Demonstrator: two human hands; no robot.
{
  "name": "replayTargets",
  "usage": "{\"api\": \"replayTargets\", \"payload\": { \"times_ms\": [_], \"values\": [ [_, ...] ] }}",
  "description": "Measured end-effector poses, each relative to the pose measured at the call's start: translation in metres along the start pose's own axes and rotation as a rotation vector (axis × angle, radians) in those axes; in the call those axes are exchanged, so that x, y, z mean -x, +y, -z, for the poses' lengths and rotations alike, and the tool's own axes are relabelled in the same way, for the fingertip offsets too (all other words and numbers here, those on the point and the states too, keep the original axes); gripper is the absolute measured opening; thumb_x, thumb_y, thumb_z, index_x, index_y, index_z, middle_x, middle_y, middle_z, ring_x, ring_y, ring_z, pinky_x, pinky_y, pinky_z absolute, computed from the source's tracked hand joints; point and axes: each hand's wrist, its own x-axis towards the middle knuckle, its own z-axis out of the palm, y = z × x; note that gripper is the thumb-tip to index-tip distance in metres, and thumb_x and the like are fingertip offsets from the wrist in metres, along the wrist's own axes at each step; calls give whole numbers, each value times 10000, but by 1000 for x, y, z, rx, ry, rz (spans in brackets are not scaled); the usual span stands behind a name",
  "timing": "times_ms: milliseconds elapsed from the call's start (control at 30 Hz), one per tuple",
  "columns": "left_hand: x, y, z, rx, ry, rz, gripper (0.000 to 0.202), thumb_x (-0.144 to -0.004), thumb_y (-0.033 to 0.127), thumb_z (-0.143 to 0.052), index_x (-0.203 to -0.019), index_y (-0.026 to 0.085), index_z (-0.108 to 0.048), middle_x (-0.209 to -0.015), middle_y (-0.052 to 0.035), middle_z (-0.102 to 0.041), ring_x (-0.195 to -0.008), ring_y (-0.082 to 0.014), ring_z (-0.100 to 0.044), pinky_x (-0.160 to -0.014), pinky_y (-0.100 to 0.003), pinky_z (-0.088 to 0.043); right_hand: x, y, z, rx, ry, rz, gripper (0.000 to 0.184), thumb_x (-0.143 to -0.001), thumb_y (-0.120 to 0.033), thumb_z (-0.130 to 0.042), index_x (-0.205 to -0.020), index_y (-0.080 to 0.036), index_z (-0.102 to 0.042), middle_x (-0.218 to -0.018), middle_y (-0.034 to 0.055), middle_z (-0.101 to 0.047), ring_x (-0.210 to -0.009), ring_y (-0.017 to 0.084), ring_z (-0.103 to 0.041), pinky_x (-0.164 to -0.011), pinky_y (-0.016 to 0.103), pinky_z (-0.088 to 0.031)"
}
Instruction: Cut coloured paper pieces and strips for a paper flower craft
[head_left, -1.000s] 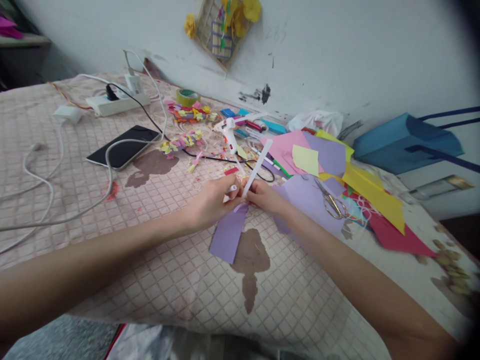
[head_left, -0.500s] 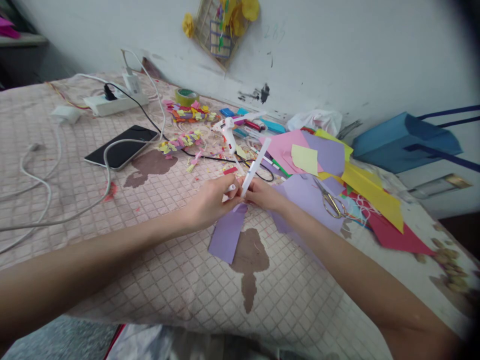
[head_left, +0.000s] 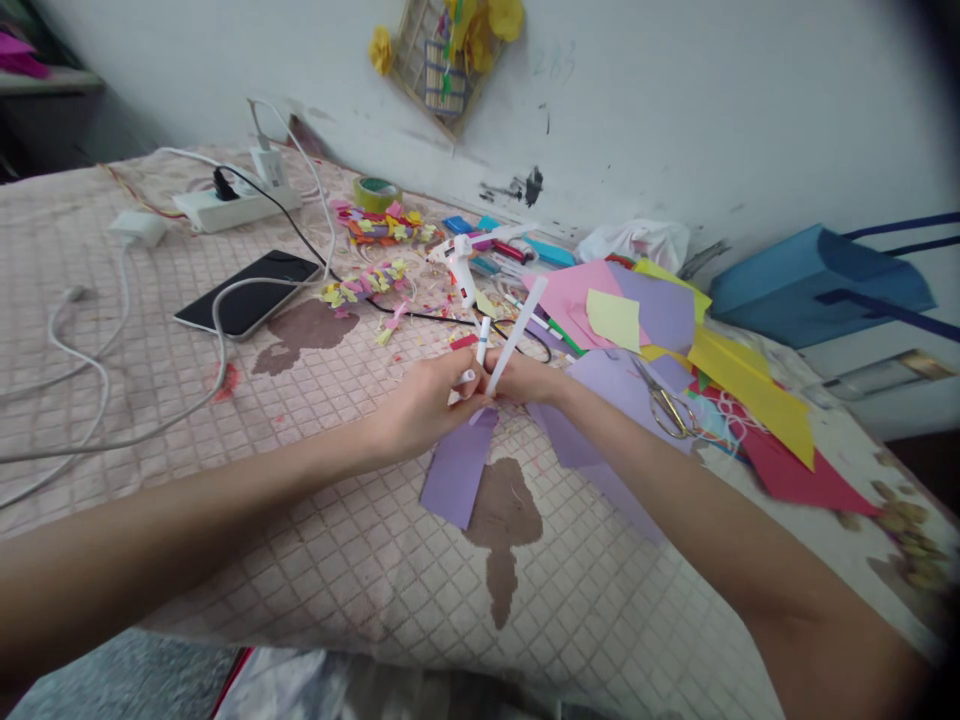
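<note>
The left hand (head_left: 424, 408) and right hand (head_left: 525, 382) meet in narrow pinches: the left holds a short white tube (head_left: 483, 340), the right a long white paper strip (head_left: 516, 335). A lilac paper strip (head_left: 457, 470) lies just below them. Beyond the long strip lies a white glue gun (head_left: 463, 270); to its right, scissors (head_left: 664, 412) rest on lilac paper (head_left: 607, 400); to its left, a phone (head_left: 247, 292).

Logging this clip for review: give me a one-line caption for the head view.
Left hand and right hand pinch white strips above lilac paper on a quilted pink bedcover.
</note>
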Motion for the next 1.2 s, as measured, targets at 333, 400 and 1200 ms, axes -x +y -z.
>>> {"api": "replayTargets", "payload": {
  "times_ms": [333,400,1200],
  "values": [
    [0,1,0,-9,-11,15,242,-726,135,-591,-639,174,-368,-715,17,-578,-619,-91,-522,-564,-215,-395,-3,-5,3,-1,-61,59,107,-696,-202,-539,-612,-138,-526,-573,-51,-454,-489,51,-349,-428,176,-271],
    [0,0,0,-9,-5,12,252,-720,131,-596,-632,172,-364,-717,19,-578,-614,-86,-519,-561,-210,-390,-3,-3,3,-3,-64,64,89,-703,-202,-536,-644,-136,-544,-572,-55,-450,-482,49,-342,-432,176,-271],
    [1,3,2,-8,-11,30,231,-728,136,-597,-643,173,-385,-715,15,-589,-625,-93,-531,-567,-214,-398,-14,-4,5,83,-50,29,107,-637,-201,-590,-596,-154,-503,-575,-47,-475,-509,68,-379,-453,183,-310]
  ]
}}
